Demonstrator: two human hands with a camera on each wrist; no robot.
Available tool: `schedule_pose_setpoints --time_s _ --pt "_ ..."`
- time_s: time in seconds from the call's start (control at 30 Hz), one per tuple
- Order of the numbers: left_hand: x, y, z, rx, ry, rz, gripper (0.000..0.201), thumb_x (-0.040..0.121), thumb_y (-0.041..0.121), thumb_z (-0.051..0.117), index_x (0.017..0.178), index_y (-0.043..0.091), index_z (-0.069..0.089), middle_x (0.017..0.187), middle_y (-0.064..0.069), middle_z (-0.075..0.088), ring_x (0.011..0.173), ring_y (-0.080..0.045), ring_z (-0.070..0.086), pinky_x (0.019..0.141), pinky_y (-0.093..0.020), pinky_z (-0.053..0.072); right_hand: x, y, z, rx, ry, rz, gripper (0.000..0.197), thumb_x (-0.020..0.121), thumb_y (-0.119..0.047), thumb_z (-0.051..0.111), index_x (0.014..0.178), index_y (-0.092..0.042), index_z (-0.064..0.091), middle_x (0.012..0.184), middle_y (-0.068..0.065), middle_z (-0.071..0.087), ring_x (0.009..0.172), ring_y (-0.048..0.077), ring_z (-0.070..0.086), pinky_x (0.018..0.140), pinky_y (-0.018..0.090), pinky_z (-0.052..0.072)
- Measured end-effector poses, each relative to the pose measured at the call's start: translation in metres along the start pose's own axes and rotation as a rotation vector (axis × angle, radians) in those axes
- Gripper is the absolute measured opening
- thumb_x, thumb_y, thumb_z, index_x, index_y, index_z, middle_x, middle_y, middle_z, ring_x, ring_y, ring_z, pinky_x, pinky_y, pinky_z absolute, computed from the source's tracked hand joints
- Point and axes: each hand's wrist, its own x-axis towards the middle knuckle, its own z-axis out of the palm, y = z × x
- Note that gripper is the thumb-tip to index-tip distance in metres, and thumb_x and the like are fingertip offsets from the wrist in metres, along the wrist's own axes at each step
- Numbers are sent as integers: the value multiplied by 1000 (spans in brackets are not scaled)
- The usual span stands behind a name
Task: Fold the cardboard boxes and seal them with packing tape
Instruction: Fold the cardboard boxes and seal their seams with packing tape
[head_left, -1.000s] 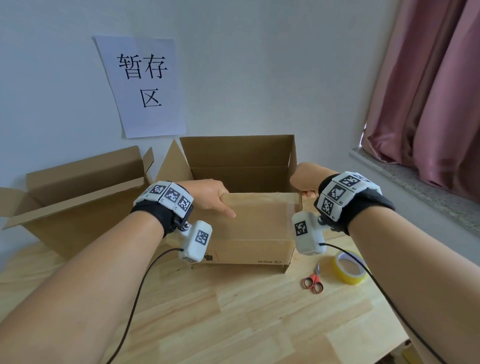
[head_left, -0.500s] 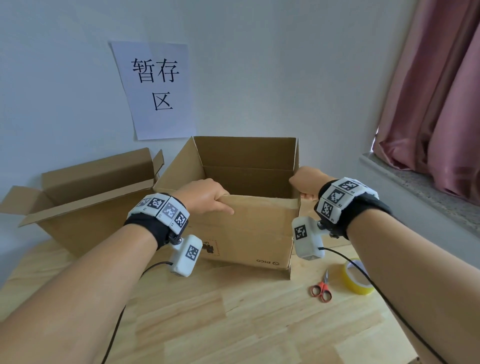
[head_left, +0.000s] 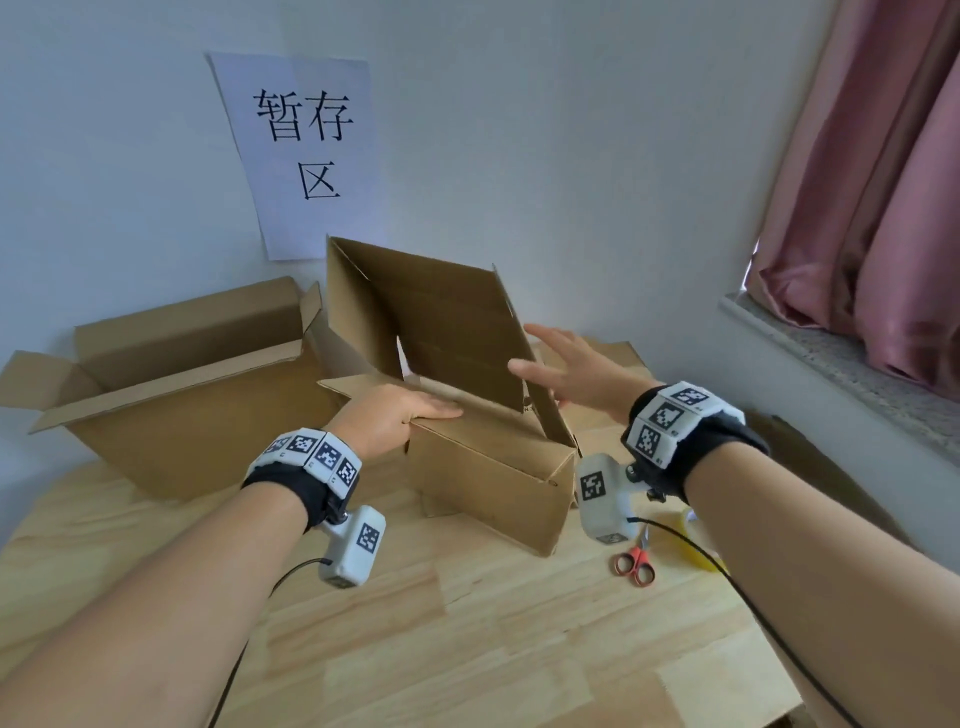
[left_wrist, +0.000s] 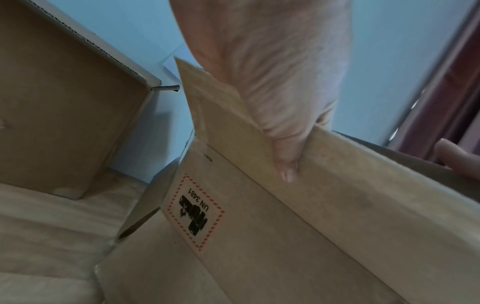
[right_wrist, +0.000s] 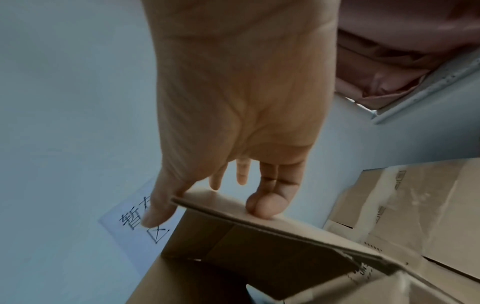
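Note:
A brown cardboard box (head_left: 488, 467) stands skewed in the middle of the wooden table (head_left: 467, 649), its top flaps up. My left hand (head_left: 395, 415) grips the near flap. The left wrist view shows the thumb (left_wrist: 285, 162) on the flap's outer face of the box (left_wrist: 259, 236), with the fingers hidden behind it. My right hand (head_left: 561, 374) is open with spread fingers at the right side flap. In the right wrist view its fingertips (right_wrist: 265, 203) touch that flap's edge on the box (right_wrist: 259, 257). A yellow tape roll (head_left: 696, 548) lies half hidden under my right forearm.
A second open box (head_left: 182, 395) sits at the left against the wall. Red-handled scissors (head_left: 634, 564) lie right of the middle box. Flattened cardboard (head_left: 618, 353) rests behind my right hand. A paper sign (head_left: 306, 150) hangs on the wall, and a curtain (head_left: 872, 208) and sill are at right.
The middle box has swung round and tipped, and its far flap now stands tilted. My right hand has let go of the right corner and opened against the side flap. My left hand keeps the near flap.

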Motion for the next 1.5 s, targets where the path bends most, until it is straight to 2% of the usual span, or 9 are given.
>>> schedule_pose_setpoints --time_s 0.17,0.37,0.5,0.63,0.73,0.87,1.13,1.33,1.5 --pt "1 -9 2 -32 19 -47 70 80 -10 40 127 39 57 133 15 56 131 -8 44 111 -33 34 14 -6 13 -29 7 43 69 84 -52 61 143 -36 28 130 7 44 66 8 54 69 27 54" --pt "19 8 -26 22 -94 -207 60 91 -4 38 122 42 61 136 2 55 139 -24 27 114 -39 22 29 -14 -3 -59 212 273 38 87 -18 50 121 -4 40 82 10 65 68 19 64 75 37 58" --pt "26 -1 -55 60 -187 -182 28 93 11 53 103 26 74 100 4 73 100 -14 62 102 -39 41 36 -9 -23 76 317 355 42 86 -4 48 125 1 35 91 11 60 74 22 65 68 31 60" --pt "31 7 -66 120 -220 -205 19 92 14 54 79 11 68 79 -5 67 75 -15 59 72 -23 39 33 -6 -28 324 330 341 32 90 -8 55 118 -7 39 72 7 58 53 13 60 41 18 51" --pt "38 25 -66 217 -215 -207 30 89 9 50 64 24 56 64 9 54 66 -7 51 89 -32 39 35 -9 -20 427 293 366 23 91 -12 58 106 -8 40 72 9 64 52 13 64 41 20 51" --pt "47 58 -57 16 -275 -82 35 91 10 54 119 26 66 109 17 63 102 -4 58 84 -18 43 35 -7 -9 564 185 364 25 92 -21 60 107 -1 57 75 8 66 53 11 67 44 17 49" --pt "38 54 -50 -80 -280 -96 45 90 -3 49 114 29 70 115 14 67 103 -3 60 87 -16 46 34 11 1 226 138 134 44 84 -49 62 114 -23 42 119 -2 41 97 12 55 61 20 54" --pt "34 67 -36 -120 -287 -68 42 91 -2 49 106 29 74 98 18 71 85 5 63 86 -16 44 41 9 19 47 -60 -54 59 83 -52 62 134 -39 36 144 1 30 125 22 42 100 46 45" --pt "24 62 -27 -116 -298 -56 40 92 3 51 112 31 71 98 24 67 74 13 58 68 -5 44 43 5 34 140 -86 62 64 78 -48 70 130 -26 41 129 -5 34 109 18 50 68 33 60"
